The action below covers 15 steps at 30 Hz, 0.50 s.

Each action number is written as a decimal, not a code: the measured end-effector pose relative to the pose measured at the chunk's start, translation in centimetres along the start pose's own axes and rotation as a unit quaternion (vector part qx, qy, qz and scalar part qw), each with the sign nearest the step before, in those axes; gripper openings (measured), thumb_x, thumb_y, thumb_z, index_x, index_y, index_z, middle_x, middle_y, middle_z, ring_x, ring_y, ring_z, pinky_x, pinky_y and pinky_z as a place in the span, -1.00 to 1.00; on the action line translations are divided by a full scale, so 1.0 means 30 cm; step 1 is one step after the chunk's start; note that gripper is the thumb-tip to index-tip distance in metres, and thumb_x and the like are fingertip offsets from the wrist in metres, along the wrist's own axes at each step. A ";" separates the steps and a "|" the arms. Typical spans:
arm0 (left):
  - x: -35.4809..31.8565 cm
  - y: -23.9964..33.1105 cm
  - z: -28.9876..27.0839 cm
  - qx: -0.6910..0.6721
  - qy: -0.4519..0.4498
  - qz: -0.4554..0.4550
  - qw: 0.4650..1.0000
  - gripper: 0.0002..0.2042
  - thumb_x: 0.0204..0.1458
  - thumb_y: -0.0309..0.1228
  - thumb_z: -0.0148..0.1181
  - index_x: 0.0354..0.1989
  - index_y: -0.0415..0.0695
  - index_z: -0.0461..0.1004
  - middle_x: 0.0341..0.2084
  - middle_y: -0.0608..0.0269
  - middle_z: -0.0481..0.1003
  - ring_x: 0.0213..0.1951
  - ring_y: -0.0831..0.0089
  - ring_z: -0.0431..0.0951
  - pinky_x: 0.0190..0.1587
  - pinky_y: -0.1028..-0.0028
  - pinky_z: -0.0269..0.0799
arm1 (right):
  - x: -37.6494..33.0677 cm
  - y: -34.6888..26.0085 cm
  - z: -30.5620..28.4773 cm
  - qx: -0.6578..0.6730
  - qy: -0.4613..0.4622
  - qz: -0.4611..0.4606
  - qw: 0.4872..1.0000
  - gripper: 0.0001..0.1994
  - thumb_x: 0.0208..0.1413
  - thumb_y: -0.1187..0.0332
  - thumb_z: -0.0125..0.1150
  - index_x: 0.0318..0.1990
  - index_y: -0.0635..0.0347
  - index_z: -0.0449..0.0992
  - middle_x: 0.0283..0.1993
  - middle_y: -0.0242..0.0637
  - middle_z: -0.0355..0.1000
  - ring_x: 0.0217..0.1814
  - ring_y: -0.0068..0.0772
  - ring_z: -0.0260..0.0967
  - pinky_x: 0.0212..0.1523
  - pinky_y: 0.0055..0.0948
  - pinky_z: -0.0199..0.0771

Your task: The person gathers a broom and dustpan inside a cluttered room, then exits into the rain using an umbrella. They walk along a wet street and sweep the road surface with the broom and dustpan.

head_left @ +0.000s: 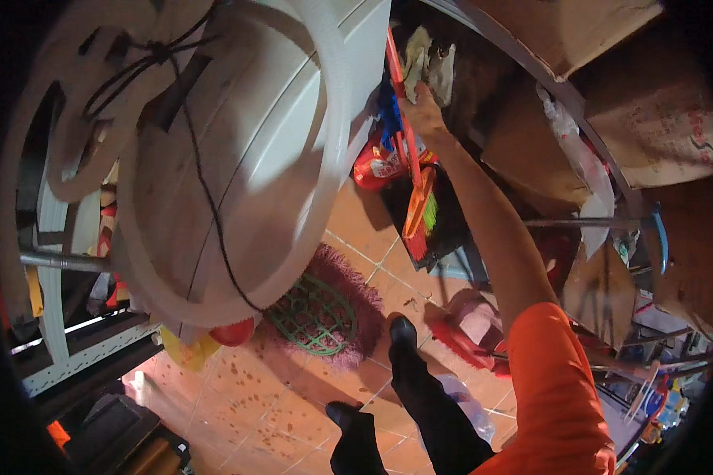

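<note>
I see only one hand, the right hand [425, 111], reaching far up on a bare arm with an orange sleeve [558, 388]. The hand is at the upper end of a red stick [400, 103], just below two pale cloth gloves [429, 63] that hang there. Its fingers seem curled near the stick, but from this angle I cannot tell if they really hold it or only touch it. The left hand is not in the picture.

The red stick goes down to one small brush with orange and green bristles [420, 210], which lies in front of one black dustpan [440, 214]. Beside it hangs one red plastic bag [376, 166].

On the left, one large white washing machine [238, 142] with a round rim fills much of the view and stands close to the stick. One black cord [206, 190] hangs across it. On the tiled floor [293, 396] lie one purple mat [348, 293] with one green plastic grid [313, 317] on it. Two black shoes [402, 328] are below. Cardboard boxes [657, 127] crowd the right side.
</note>
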<state>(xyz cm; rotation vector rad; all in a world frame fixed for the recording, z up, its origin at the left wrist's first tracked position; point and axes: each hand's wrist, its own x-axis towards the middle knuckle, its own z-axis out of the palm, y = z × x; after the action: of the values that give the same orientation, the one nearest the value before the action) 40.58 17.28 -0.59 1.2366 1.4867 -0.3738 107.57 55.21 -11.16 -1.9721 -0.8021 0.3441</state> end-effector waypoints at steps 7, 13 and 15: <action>0.050 0.285 -0.032 0.028 0.009 0.066 0.997 -0.86 0.06 -0.50 0.10 -0.21 -0.19 0.47 -0.31 0.07 0.52 -0.26 0.30 0.53 -0.18 0.39 0.43 | 0.058 0.043 0.013 -0.012 -0.095 0.006 0.995 -0.57 0.02 0.28 0.19 -0.01 0.38 0.35 -0.20 -0.03 0.44 -0.14 -0.23 0.39 -0.09 -0.31 0.35; 0.143 0.597 -0.067 0.051 0.025 0.205 0.977 -0.89 0.06 -0.55 0.08 -0.27 -0.21 0.51 -0.34 0.08 0.54 -0.29 0.27 0.56 -0.22 0.39 0.46 | -0.129 -0.010 -0.077 0.009 0.090 0.001 0.996 -0.70 -0.05 0.22 0.22 -0.30 0.32 0.47 -0.47 0.00 0.47 -0.36 -0.02 0.48 -0.29 -0.22 0.42; 0.243 0.747 -0.070 0.029 0.054 0.307 0.950 -0.91 0.04 -0.59 0.06 -0.31 -0.26 0.50 -0.37 0.11 0.54 -0.32 0.30 0.56 -0.24 0.43 0.46 | -0.185 -0.029 -0.174 0.087 0.061 0.044 0.993 -0.80 0.00 0.35 0.21 -0.31 0.31 0.45 -0.49 -0.23 0.39 -0.41 -0.42 0.30 -0.36 -0.41 0.35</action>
<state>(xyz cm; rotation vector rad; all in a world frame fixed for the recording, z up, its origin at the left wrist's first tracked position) 59.29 31.45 2.36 1.7096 1.1055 0.0705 105.88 48.33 -8.22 -1.8499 -0.5887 0.3313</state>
